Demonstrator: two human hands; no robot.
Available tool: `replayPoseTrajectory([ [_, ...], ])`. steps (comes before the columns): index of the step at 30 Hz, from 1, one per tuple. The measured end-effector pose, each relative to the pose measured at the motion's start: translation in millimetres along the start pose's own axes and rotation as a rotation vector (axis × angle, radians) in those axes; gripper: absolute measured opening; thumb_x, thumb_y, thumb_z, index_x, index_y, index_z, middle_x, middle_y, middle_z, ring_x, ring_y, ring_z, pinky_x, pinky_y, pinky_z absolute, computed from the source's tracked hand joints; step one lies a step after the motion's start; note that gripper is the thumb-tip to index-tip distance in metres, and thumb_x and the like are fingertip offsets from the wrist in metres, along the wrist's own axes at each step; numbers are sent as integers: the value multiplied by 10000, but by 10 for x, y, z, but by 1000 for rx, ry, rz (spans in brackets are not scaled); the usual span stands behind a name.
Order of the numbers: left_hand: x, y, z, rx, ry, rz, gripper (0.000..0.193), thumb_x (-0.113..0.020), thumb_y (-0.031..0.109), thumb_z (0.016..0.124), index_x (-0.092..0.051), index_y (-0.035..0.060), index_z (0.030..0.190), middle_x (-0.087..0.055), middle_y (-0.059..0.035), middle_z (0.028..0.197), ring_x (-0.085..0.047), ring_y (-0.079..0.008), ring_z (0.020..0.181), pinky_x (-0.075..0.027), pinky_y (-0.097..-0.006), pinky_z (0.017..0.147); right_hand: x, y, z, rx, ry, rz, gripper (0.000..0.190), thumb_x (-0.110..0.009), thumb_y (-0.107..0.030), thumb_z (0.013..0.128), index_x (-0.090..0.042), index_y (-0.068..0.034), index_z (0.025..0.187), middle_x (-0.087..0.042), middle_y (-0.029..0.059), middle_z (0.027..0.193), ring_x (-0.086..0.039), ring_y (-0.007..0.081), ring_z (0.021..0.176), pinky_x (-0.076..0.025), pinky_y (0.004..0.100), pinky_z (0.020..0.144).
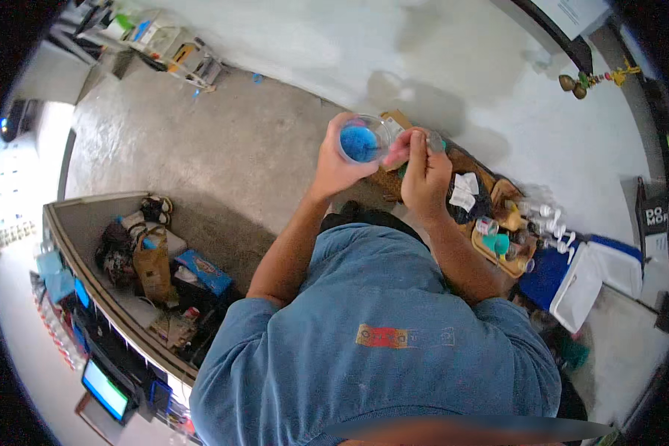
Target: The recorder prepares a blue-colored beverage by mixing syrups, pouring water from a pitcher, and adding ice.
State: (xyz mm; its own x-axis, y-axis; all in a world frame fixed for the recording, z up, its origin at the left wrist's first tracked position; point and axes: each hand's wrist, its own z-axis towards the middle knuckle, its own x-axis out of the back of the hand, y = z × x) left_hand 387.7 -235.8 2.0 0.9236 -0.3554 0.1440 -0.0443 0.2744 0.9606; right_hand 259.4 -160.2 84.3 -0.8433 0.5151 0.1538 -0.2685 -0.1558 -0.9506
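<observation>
In front of my chest, my left hand grips a clear plastic cup from its left side. The cup tilts so that its mouth faces me, and something bright blue covers the bottom; whether it is liquid or solid I cannot tell. Close to the cup's right side is my right hand, thumb and fingers pinched around a small clear object. Most of that object is hidden by the fingers, so its kind is unclear. A cardboard box shows partly behind the hands.
A yellowish tray with jars and a teal cup lies right, beside several pump bottles. Further right stands a blue and white cooler box with its lid raised. A counter with bags runs along the left; concrete floor lies ahead.
</observation>
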Motion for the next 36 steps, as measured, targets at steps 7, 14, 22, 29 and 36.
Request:
replayPoseTrajectory([
  [7,-3,240,-377,31,237,-64,765,-794,87,565,-416,32,1227,-545,-108,1110,-536,-194,1038,-433,-325,889,27,-93,-36,-51,-305,86,322,-343,-174,997,-560,20,861,-608,67,717,-605,129,597,-462,247,574],
  [14,91,255,-784,17,442,-3,811,-807,110,552,-397,25,1247,-536,-107,1132,-529,-202,1064,-427,-334,916,-79,-175,-164,122,-421,109,347,-374,-147,980,-589,53,794,-617,133,763,-632,184,672,-484,317,614],
  [22,428,270,-1106,56,631,73,851,-803,104,526,-382,25,1261,-539,-123,1132,-531,-208,1064,-426,-341,919,-480,-282,-222,64,-731,177,317,-379,-177,992,-547,61,867,-610,93,721,-607,140,630,-476,261,619],
  [29,1050,162,-1181,83,711,78,831,-804,107,526,-391,29,1243,-538,-123,1122,-537,-208,1028,-432,-337,900,-1182,-278,-270,217,-678,312,241,-394,-120,972,-559,51,930,-640,113,752,-639,182,627,-479,285,582],
  [36,1849,-19,-1111,102,752,34,828,-811,125,536,-391,27,1243,-541,-127,1121,-541,-214,1028,-440,-345,892,-2063,-449,-305,247,-653,191,321,-389,-156,982,-581,53,831,-636,107,745,-622,158,604,-483,274,575],
])
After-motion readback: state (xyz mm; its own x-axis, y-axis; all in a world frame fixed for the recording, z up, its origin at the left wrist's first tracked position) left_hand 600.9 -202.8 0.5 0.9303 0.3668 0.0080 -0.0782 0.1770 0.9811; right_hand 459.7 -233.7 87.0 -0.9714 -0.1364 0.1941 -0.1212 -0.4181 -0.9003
